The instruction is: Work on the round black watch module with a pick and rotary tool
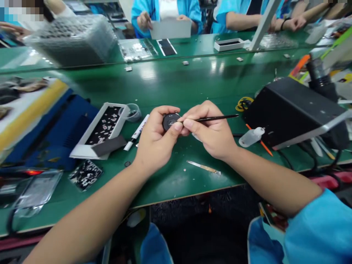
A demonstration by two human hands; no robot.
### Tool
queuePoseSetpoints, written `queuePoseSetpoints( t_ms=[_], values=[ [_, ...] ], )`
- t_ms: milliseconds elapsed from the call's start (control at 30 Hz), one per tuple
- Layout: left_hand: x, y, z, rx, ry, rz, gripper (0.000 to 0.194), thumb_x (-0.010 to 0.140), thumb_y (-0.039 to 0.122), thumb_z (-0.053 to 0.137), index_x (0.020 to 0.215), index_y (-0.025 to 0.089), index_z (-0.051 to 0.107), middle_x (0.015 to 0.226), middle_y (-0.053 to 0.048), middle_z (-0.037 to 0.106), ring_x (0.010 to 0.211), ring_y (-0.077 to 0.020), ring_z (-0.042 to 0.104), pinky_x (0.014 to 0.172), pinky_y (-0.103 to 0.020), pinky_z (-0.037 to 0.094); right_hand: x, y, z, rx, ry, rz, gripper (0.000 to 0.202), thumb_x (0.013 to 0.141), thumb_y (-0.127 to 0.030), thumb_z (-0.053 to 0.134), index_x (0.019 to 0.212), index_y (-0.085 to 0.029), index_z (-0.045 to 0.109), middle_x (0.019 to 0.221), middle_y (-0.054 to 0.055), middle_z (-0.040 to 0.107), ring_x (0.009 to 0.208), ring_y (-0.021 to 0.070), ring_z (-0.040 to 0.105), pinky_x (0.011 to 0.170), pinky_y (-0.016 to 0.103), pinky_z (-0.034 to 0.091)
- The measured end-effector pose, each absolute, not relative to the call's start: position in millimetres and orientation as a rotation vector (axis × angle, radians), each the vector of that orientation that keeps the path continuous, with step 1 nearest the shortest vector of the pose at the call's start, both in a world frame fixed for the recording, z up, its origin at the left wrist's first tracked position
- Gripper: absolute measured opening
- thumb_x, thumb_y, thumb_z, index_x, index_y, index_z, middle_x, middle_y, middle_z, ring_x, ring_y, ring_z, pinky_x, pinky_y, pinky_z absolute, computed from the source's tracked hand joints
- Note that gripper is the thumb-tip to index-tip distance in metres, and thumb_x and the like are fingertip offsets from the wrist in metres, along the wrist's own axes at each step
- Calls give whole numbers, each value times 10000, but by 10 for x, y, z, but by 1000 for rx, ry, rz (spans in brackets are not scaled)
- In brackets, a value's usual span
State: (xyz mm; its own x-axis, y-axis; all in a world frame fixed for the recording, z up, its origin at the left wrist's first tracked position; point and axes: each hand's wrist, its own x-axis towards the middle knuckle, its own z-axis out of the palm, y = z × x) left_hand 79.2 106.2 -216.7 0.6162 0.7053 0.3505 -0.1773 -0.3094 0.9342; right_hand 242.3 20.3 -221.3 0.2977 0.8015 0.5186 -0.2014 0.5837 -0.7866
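Note:
My left hand (154,143) is closed around a small round black case (168,121) that looks like a watch body, gripping it by the edge between thumb and fingers. My right hand (210,130) pinches a slim dark pen-like tool (217,118). Its far end points right, while the working tip is at the case's face, partly hidden by my thumbs. A white paint marker (136,132) lies just left of my left hand. Below my right hand, a flat narrow blade-like strip (204,167) rests on the green table (165,187).
To the left are a white box of small parts (103,126), a clear cup (133,113), a bag of parts (85,175) and a blue machine (55,128). A black unit (291,110) and a squeeze bottle (251,137) stand right. Co-workers sit across the bench.

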Motion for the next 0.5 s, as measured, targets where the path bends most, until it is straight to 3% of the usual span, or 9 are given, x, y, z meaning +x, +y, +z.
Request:
queuePoseSetpoints(
  t_ms=[100, 200, 400, 500],
  values=[
    [788, 1050, -2178, 1686, 485, 944, 640, 979, 707, 951, 1319, 223, 706, 1139, -54, 747, 908, -140, 707, 818, -270, 650, 2414, 187, -2240, -674, -1091, 675, 266, 958, -349, 1064, 981, -245, 821, 1008, -31, 864, 791, 89, 843, 750, 210, 739],
    [792, 1054, -2212, 1652, 497, 929, 675, 975, 740, 941, 1350, 230, 705, 1156, -56, 751, 966, -158, 734, 890, -291, 675, 2408, 187, -2279, -687, -1100, 618, 197, 981, -328, 1042, 1019, -264, 860, 1054, -24, 866, 806, 92, 842, 754, 217, 740],
    [791, 1039, -2186, 1644, 504, 949, 606, 993, 649, 959, 1375, 236, 734, 1100, -38, 781, 815, -120, 696, 769, -236, 662, 2404, 233, -2273, -670, -1070, 694, 319, 931, -429, 1084, 982, -257, 821, 1004, -26, 848, 775, 94, 818, 746, 230, 736],
    [728, 1074, -2213, 1553, 557, 938, 575, 948, 502, 1047, 1373, 243, 759, 991, 13, 763, 719, -66, 645, 684, -140, 607, 2398, 268, -2253, -741, -1003, 816, 494, 787, -553, 1158, 924, -257, 786, 967, -22, 815, 772, 121, 798, 752, 277, 751]
  ],
)
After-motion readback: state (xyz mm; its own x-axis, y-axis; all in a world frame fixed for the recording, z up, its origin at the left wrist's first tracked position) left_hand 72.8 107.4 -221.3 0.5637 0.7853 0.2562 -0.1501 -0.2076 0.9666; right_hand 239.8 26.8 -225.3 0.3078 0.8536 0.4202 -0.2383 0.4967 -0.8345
